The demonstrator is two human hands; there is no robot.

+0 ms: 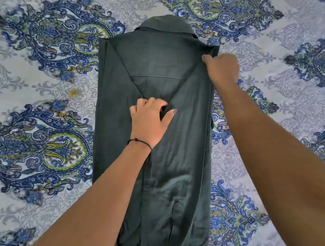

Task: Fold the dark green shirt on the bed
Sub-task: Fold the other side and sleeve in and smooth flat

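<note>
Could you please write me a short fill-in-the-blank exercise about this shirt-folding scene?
1. The black thread bracelet is on the ___ wrist.
2. The right hand grips the dark green shirt at its ___.
3. The shirt's collar points ___ from the person.
4. The left hand pinches fabric at the shirt's ___.
Missing words: left, shoulder, away, middle.
</note>
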